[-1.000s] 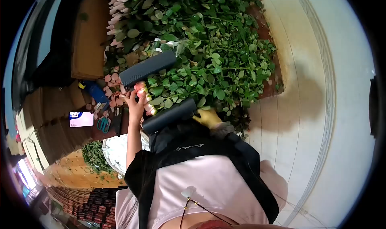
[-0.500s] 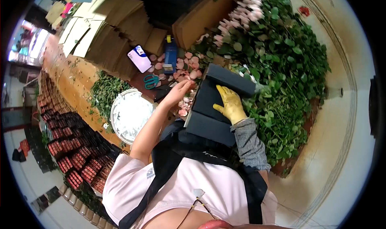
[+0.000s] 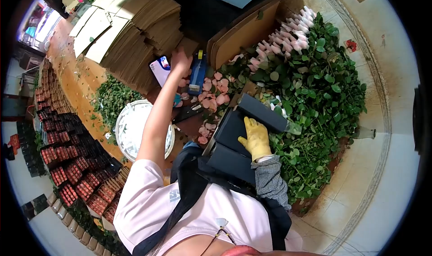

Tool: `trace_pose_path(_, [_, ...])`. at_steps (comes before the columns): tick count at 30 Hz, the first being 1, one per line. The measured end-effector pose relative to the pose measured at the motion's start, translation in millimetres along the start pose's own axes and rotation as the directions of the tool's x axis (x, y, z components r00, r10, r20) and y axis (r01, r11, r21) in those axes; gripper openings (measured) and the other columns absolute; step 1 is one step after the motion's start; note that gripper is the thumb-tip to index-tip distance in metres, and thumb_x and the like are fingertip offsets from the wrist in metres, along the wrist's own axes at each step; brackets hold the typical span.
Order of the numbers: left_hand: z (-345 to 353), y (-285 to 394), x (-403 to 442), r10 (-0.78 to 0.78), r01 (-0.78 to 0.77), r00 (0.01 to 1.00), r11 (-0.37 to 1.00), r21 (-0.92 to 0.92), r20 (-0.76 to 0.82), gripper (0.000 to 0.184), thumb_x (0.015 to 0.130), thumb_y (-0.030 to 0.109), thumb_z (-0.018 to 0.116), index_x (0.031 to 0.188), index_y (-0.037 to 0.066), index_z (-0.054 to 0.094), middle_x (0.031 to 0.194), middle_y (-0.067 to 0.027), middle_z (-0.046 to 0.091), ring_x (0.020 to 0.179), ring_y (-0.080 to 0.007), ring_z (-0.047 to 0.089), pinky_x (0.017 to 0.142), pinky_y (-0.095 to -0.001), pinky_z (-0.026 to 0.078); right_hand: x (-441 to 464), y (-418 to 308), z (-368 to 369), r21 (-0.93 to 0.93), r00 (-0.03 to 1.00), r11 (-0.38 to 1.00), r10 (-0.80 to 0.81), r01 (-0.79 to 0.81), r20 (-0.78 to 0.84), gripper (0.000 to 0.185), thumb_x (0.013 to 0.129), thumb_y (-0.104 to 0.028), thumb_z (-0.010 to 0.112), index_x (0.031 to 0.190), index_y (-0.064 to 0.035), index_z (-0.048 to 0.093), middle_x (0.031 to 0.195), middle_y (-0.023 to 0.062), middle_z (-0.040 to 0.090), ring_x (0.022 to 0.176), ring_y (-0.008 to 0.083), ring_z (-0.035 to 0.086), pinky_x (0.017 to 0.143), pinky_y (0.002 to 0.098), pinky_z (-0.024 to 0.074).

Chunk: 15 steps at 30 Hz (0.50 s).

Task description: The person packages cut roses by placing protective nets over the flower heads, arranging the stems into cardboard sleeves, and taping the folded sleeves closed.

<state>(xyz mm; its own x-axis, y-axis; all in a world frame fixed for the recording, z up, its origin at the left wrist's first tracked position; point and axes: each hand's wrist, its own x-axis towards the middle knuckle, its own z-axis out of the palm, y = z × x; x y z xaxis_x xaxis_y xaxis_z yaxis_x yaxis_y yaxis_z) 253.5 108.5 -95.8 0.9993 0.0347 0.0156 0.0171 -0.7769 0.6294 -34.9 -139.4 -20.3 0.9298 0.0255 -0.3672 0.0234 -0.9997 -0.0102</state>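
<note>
My right hand (image 3: 255,138), in a yellow rubber glove, lies with fingers spread on a folded black cardboard wrapper (image 3: 231,132) across my lap. My bare left hand (image 3: 181,62) reaches far forward, with nothing visible in it. It is between a pink phone (image 3: 159,71) and a blue tape dispenser (image 3: 197,76) with a yellow top; its fingertips are hard to make out near the cardboard. My left forearm mostly hides the teal scissors (image 3: 177,101). Loose pink petals (image 3: 211,96) lie beside the wrapper.
A heap of leafy rose stems (image 3: 315,121) with pale pink wrapped heads (image 3: 288,38) fills the right side. Stacked cardboard sheets (image 3: 135,35) rise at front left. A white tub (image 3: 135,125) of white pieces stands left, near rows of packed red bundles (image 3: 81,170).
My left hand has left the wrapper's left edge and moved forward to beside the phone and tape dispenser. My gloved right hand stays on the wrapper. The view has shifted slightly.
</note>
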Motion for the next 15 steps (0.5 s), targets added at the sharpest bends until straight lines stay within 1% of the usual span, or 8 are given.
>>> trace_pose_path(1, [7.9, -7.1, 21.1, -0.092, 0.073, 0.978, 0.992, 0.104, 0.19, 0.053, 0.088, 0.025, 0.072, 0.13, -0.003, 0.056, 0.128, -0.0332, 0.059, 0.114, -0.0478, 0.06, 0.098, -0.0493, 0.05, 0.3, -1.7, -3.0, 0.002, 1.0, 1.0, 0.015, -0.015, 0.022, 0.082, 0.077, -0.039, 0.083, 0.143, -0.0057, 0.047, 0.13, 0.0095, 0.059, 0.117, 0.0259, 0.059, 0.102, 0.0369, 0.0457])
trace_pose_path(2, [16.3, -14.7, 37.5, -0.085, 0.031, 0.948, 0.984, 0.177, 0.306, 0.06, 0.085, 0.028, 0.076, 0.13, -0.004, 0.055, 0.139, -0.0361, 0.05, 0.114, -0.0493, 0.06, 0.096, -0.0486, 0.053, -0.1, -1.0, -0.3, 0.005, 1.0, 1.0, 0.007, -0.007, 0.011, 0.082, 0.077, -0.039, 0.083, 0.143, -0.0057, 0.047, 0.13, 0.0095, 0.059, 0.117, 0.0259, 0.059, 0.102, 0.037, 0.0455])
trace_pose_path(3, [27.3, -13.3, 41.4, -0.08, 0.031, 0.95, 0.986, 0.163, 0.302, 0.06, 0.085, 0.028, 0.076, 0.13, -0.004, 0.055, 0.139, -0.0361, 0.05, 0.114, -0.0493, 0.06, 0.096, -0.0486, 0.053, 0.5, 0.8, 3.1, 0.006, 1.0, 1.0, -0.003, 0.003, -0.003, 0.082, 0.077, -0.039, 0.083, 0.143, -0.0057, 0.047, 0.131, 0.0096, 0.059, 0.118, 0.026, 0.059, 0.103, 0.0371, 0.0453])
trace_pose_path(5, [45.3, -12.6, 42.2, -0.159, 0.119, 0.982, 0.939, 0.323, 0.101, 0.052, 0.085, 0.023, 0.074, 0.129, -0.001, 0.06, 0.149, -0.0363, 0.037, 0.11, -0.0439, 0.065, 0.088, -0.0466, 0.057, 1.5, -0.3, 1.0, 0.024, 0.999, 0.999, 0.02, -0.021, 0.033, 0.084, 0.077, -0.038, 0.083, 0.145, -0.0064, 0.045, 0.132, 0.0099, 0.058, 0.119, 0.0262, 0.058, 0.104, 0.0375, 0.0446])
trace_pose_path(6, [42.8, -8.2, 42.9, -0.172, 0.135, 0.982, 0.93, 0.342, 0.079, 0.039, 0.089, 0.019, 0.069, 0.123, 0.0, 0.066, 0.148, -0.0367, 0.039, 0.108, -0.0422, 0.067, 0.087, -0.0459, 0.058, 2.1, -0.2, 1.6, 0.032, 0.999, 0.999, 0.022, -0.023, 0.034, 0.084, 0.077, -0.038, 0.083, 0.145, -0.0066, 0.045, 0.132, 0.0099, 0.058, 0.12, 0.0262, 0.058, 0.105, 0.0375, 0.0442])
trace_pose_path(9, [29.4, 0.4, 40.8, -0.185, 0.078, 0.953, 0.914, 0.397, 0.239, 0.033, 0.093, 0.015, 0.06, 0.121, 0.0, 0.068, 0.149, -0.0333, 0.04, 0.119, -0.0432, 0.061, 0.092, -0.0459, 0.055, 1.4, 0.9, 2.4, 0.044, 0.999, 0.999, 0.028, -0.029, 0.033, 0.085, 0.077, -0.037, 0.084, 0.146, -0.0067, 0.044, 0.133, 0.01, 0.058, 0.121, 0.0262, 0.058, 0.106, 0.0377, 0.0436])
trace_pose_path(13, [47.1, -9.1, 41.7, -0.097, 0.005, 0.986, 0.836, 0.549, 0.139, 0.036, 0.095, 0.017, 0.055, 0.125, 0.002, 0.068, 0.148, -0.0285, 0.044, 0.129, -0.0438, 0.051, 0.098, -0.0483, 0.048, 0.5, 0.7, 4.7, 0.05, 1.0, 0.998, 0.024, -0.024, 0.002, 0.083, 0.077, -0.037, 0.084, 0.144, -0.0067, 0.045, 0.133, 0.0105, 0.058, 0.12, 0.0269, 0.058, 0.105, 0.0387, 0.0444])
trace_pose_path(15, [56.4, -12.7, 43.1, -0.137, 0.013, 0.979, 0.783, 0.622, 0.153, 0.036, 0.093, 0.02, 0.055, 0.121, 0.004, 0.07, 0.143, -0.0255, 0.05, 0.133, -0.0448, 0.044, 0.101, -0.0504, 0.042, -0.2, 0.1, 1.2, 0.057, 0.999, 0.998, 0.036, -0.036, 0.004, 0.081, 0.077, -0.036, 0.084, 0.143, -0.0069, 0.046, 0.133, 0.0108, 0.059, 0.119, 0.0275, 0.059, 0.105, 0.0393, 0.0449])
